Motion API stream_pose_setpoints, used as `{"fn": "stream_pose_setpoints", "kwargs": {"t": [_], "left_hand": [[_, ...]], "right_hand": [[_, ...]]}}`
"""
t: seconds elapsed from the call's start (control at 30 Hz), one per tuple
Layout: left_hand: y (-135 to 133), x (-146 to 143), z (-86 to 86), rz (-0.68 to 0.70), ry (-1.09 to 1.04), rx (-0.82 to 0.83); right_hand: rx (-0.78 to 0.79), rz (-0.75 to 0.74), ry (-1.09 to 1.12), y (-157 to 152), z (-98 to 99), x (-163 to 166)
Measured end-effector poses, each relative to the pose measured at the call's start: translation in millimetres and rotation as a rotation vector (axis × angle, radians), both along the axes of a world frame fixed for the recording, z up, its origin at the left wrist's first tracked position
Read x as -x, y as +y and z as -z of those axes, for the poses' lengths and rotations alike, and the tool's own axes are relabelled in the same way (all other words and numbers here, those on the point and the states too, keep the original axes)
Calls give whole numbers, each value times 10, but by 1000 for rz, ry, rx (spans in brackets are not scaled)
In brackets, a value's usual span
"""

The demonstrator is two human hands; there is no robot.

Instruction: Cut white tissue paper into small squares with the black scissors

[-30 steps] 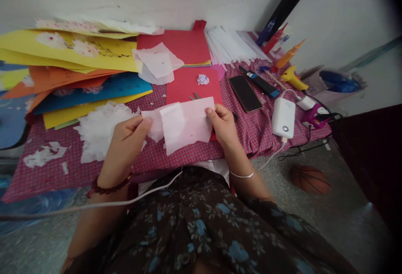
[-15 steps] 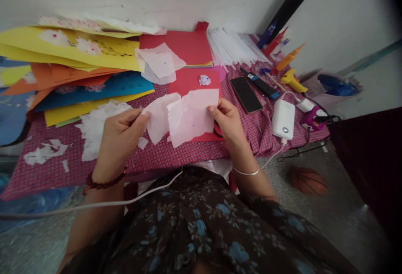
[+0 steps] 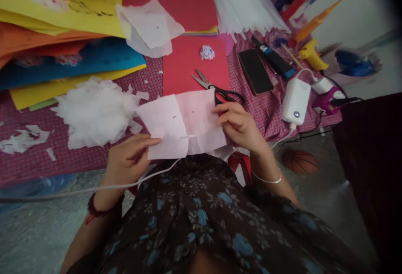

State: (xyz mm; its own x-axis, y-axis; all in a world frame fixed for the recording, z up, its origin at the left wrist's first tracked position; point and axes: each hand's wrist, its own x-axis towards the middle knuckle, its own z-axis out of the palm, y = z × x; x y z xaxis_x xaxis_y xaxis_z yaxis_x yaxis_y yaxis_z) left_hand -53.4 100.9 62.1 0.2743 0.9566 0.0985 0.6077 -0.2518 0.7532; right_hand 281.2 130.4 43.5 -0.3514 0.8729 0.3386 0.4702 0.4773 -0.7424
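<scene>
scissors (image 3: 210, 86) lie just beyond the paper (image 3: 168, 121), near a phone (image 3: 256, 72).

A pale wall (image 3: 367, 24) rises at the far right behind a cloth-draped surface (image 3: 266, 112) in red check, above a speckled gray floor (image 3: 40, 240). At right, a basketball (image 3: 300, 161) sits on the floor near a dark maroon panel (image 3: 373, 152), in muted light.

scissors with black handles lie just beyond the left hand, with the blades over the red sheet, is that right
Not the left hand: the head view shows the scissors with black handles just beyond the right hand, with the blades over the red sheet.
</scene>
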Motion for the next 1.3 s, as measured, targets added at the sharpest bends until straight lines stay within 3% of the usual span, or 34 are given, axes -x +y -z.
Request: {"fn": "stream_pose_setpoints", "kwargs": {"t": [0.13, 0.27, 0.37, 0.47, 0.6, 0.7, 0.87, 1.3], "left_hand": [[-44, -69, 15, 78, 97, -8], [-111, -184, -197, -81, 206, -298], [-107, -350, -362, 4, 186, -413], [-3, -588, -360, 229, 298, -290], [166, -852, -148, 362, 586, -149], [215, -916, -47, 380, 689, -96], [215, -905, -63, 393, 724, -51], [269, -862, -16, 416, 606, 86]], "right_hand": [[-7, 83, -76, -90, -10, 6], [33, 28, -41, -180, -141, 176], [99, -50, -55, -223, -110, 317], [150, -30, -38, -250, 14, 399], [205, -16, -17, -279, 135, 455], [205, -5, -48, -290, 157, 485], [184, -17, -124, -292, 173, 489], [78, -124, -253, -291, 175, 467]]}}
